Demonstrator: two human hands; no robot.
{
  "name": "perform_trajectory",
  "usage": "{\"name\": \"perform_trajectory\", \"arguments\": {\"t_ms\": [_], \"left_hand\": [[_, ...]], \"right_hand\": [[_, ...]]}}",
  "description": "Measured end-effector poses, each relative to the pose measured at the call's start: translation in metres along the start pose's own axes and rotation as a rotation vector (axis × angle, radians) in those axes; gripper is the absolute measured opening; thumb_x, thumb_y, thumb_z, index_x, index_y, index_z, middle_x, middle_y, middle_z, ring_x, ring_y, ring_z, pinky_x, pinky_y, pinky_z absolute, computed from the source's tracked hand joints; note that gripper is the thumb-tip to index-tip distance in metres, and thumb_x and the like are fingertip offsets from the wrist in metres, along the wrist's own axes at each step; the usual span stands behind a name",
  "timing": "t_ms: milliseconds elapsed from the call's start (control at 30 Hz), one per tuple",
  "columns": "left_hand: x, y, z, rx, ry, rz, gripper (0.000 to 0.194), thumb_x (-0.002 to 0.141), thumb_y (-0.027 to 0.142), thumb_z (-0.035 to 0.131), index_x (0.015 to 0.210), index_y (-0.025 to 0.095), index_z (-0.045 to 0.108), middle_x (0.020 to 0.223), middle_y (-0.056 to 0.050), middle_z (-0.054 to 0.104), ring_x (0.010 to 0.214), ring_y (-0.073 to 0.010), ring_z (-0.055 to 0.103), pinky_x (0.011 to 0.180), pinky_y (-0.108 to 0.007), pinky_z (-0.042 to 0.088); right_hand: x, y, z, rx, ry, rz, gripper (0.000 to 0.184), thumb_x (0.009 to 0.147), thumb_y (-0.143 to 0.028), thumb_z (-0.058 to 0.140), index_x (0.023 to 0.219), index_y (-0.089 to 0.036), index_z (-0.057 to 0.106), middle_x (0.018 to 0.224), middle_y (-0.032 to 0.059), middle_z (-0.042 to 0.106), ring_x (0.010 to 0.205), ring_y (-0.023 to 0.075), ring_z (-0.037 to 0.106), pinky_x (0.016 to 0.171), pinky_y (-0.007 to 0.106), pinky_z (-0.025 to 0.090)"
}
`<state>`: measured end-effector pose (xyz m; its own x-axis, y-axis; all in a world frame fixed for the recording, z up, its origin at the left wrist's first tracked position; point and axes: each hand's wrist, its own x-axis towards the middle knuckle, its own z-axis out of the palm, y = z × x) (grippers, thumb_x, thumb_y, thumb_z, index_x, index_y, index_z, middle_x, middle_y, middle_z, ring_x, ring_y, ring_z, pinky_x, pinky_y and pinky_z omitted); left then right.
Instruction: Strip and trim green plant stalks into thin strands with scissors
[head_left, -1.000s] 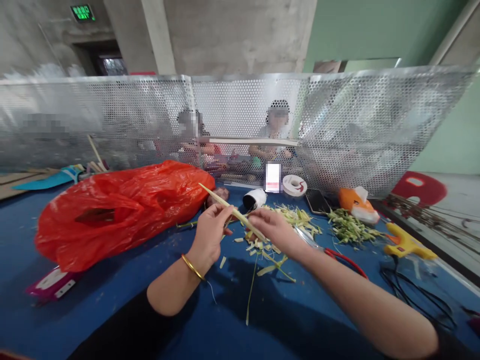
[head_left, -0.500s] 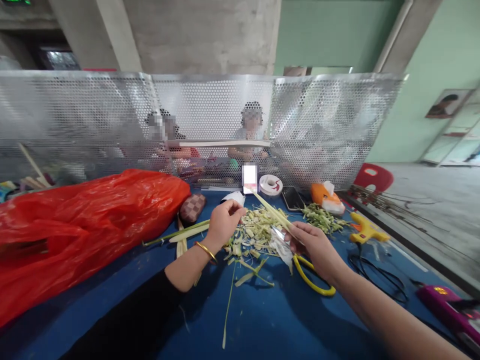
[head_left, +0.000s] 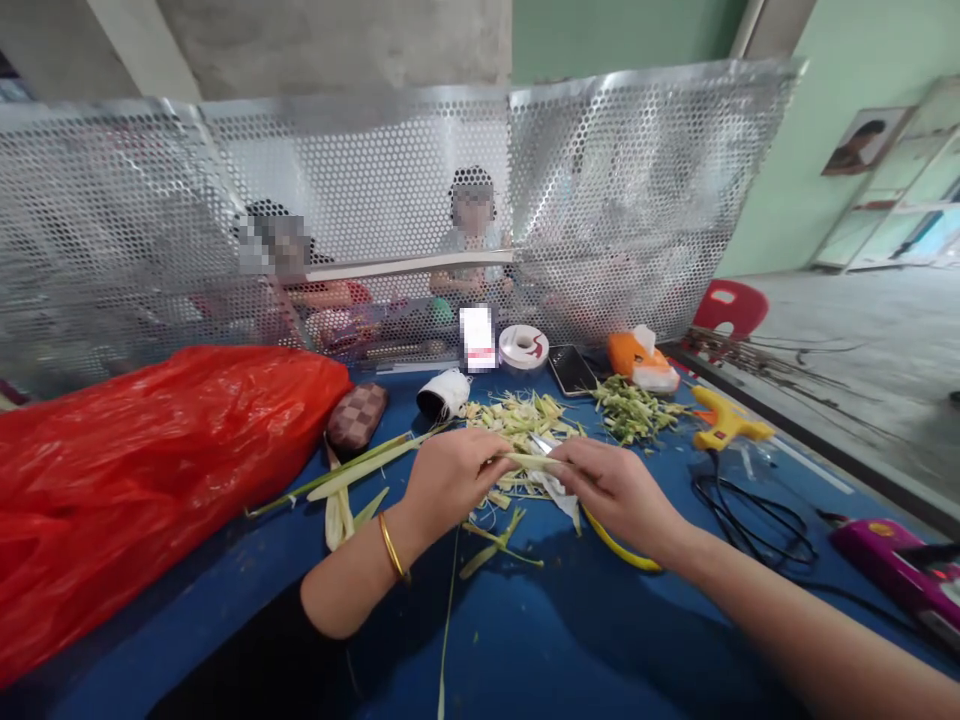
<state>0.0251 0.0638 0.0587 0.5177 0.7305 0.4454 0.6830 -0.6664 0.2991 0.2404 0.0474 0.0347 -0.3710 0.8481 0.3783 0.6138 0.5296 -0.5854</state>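
A pale green strip of leaf [head_left: 531, 461] is stretched nearly level between my two hands. My left hand [head_left: 450, 478], with a gold bangle on its wrist, pinches the strip's left end. At the other end, my right hand [head_left: 611, 490] grips it between thumb and fingers. Yellow-handled scissors [head_left: 622, 548] show below my right hand, partly covered by it, beside a crumpled white tissue [head_left: 561, 493]. Behind the hands is a heap of cut leaf scraps [head_left: 517, 415]. Longer green stalks and leaves [head_left: 367, 468] lie left of my left hand.
A red plastic bag [head_left: 165, 480] covers the left side, with a checkered pouch [head_left: 358, 416] beside it. Farther back are a ribbon roll [head_left: 523, 347], phone [head_left: 573, 370] and tissue pack [head_left: 642, 360]. A yellow glue gun [head_left: 726, 420] with cord lies right. Perforated screens [head_left: 622, 200] separate two people.
My left hand has moved right and taken hold of the strip's free end. The strip has swung from slanting upward to nearly level. The view has shifted slightly.
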Motion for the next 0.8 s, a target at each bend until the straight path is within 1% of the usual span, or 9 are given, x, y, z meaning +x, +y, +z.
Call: {"name": "perform_trajectory", "arguments": {"t_ms": [67, 100, 167, 233, 300, 400, 500, 633, 800], "left_hand": [[0.0, -0.003, -0.001, -0.076, -0.054, -0.193, 0.017, 0.083, 0.031, 0.058, 0.077, 0.02, 0.069, 0.067, 0.001, 0.067, 0.062, -0.0137, 0.058, 0.055, -0.024, 0.04], [0.0, -0.005, -0.002, -0.115, -0.069, -0.276, 0.019, 0.082, 0.032, 0.058, 0.074, 0.02, 0.069, 0.062, 0.002, 0.064, 0.057, -0.0124, 0.055, 0.052, -0.024, 0.037], [0.001, -0.01, -0.006, -0.206, -0.081, -0.389, 0.023, 0.081, 0.035, 0.057, 0.071, 0.018, 0.069, 0.058, 0.002, 0.061, 0.053, -0.0113, 0.052, 0.05, -0.023, 0.035], [0.003, -0.015, -0.008, -0.312, -0.077, -0.473, 0.024, 0.08, 0.034, 0.055, 0.076, 0.016, 0.07, 0.057, 0.001, 0.061, 0.053, -0.0118, 0.052, 0.051, -0.023, 0.036], [0.005, -0.018, -0.01, -0.395, -0.05, -0.565, 0.026, 0.078, 0.033, 0.055, 0.084, 0.014, 0.071, 0.057, 0.0, 0.061, 0.051, -0.0124, 0.053, 0.05, -0.024, 0.038], [0.007, -0.019, -0.01, -0.465, -0.02, -0.677, 0.029, 0.076, 0.031, 0.054, 0.091, 0.012, 0.071, 0.056, 0.0, 0.059, 0.045, -0.0116, 0.049, 0.047, -0.024, 0.038], [0.008, -0.019, -0.007, -0.513, -0.022, -0.702, 0.029, 0.076, 0.03, 0.052, 0.09, 0.012, 0.071, 0.054, 0.001, 0.056, 0.042, -0.0107, 0.046, 0.044, -0.024, 0.036], [0.007, -0.022, -0.002, -0.505, 0.028, -0.658, 0.027, 0.074, 0.029, 0.054, 0.089, 0.013, 0.071, 0.054, 0.001, 0.056, 0.044, -0.0106, 0.046, 0.046, -0.023, 0.035], [0.005, -0.028, 0.003, -0.437, 0.086, -0.631, 0.026, 0.074, 0.035, 0.057, 0.081, 0.014, 0.071, 0.061, -0.001, 0.062, 0.046, -0.0111, 0.049, 0.049, -0.024, 0.037]], "right_hand": [[0.001, 0.005, -0.005, -0.128, -0.011, 0.09, 0.023, 0.09, -0.04, 0.047, 0.096, -0.021, 0.059, 0.082, 0.0026, 0.066, 0.07, 0.0162, 0.059, 0.059, 0.025, 0.038], [0.002, 0.009, -0.008, -0.224, -0.035, 0.147, 0.025, 0.088, -0.042, 0.05, 0.098, -0.021, 0.059, 0.083, 0.0033, 0.066, 0.07, 0.0175, 0.06, 0.057, 0.026, 0.037], [0.003, 0.017, -0.013, -0.464, -0.131, 0.222, 0.025, 0.082, -0.042, 0.056, 0.092, -0.019, 0.059, 0.082, 0.0057, 0.066, 0.071, 0.0211, 0.061, 0.055, 0.027, 0.035], [0.003, 0.023, -0.016, -0.65, -0.249, 0.239, 0.017, 0.08, -0.034, 0.055, 0.084, -0.018, 0.059, 0.082, 0.008, 0.065, 0.074, 0.0244, 0.062, 0.055, 0.029, 0.033], [0.001, 0.025, -0.016, -0.736, -0.332, 0.242, 0.014, 0.078, -0.027, 0.051, 0.085, -0.017, 0.058, 0.085, 0.0094, 0.064, 0.074, 0.0254, 0.063, 0.055, 0.03, 0.033], [-0.003, 0.023, -0.013, -0.776, -0.408, 0.215, 0.022, 0.073, -0.023, 0.05, 0.092, -0.015, 0.056, 0.092, 0.0119, 0.063, 0.072, 0.0253, 0.064, 0.054, 0.03, 0.033], [-0.006, 0.021, -0.008, -0.812, -0.466, 0.214, 0.028, 0.068, -0.018, 0.05, 0.095, -0.013, 0.056, 0.094, 0.014, 0.062, 0.073, 0.0264, 0.065, 0.054, 0.03, 0.033], [-0.006, 0.022, -0.006, -0.829, -0.495, 0.241, 0.029, 0.066, -0.015, 0.05, 0.094, -0.014, 0.058, 0.086, 0.0138, 0.066, 0.074, 0.0282, 0.066, 0.054, 0.03, 0.035], [-0.003, 0.021, -0.017, -0.816, -0.485, 0.272, 0.032, 0.067, -0.019, 0.052, 0.098, -0.015, 0.058, 0.084, 0.0138, 0.069, 0.077, 0.0306, 0.067, 0.055, 0.031, 0.037]]}}
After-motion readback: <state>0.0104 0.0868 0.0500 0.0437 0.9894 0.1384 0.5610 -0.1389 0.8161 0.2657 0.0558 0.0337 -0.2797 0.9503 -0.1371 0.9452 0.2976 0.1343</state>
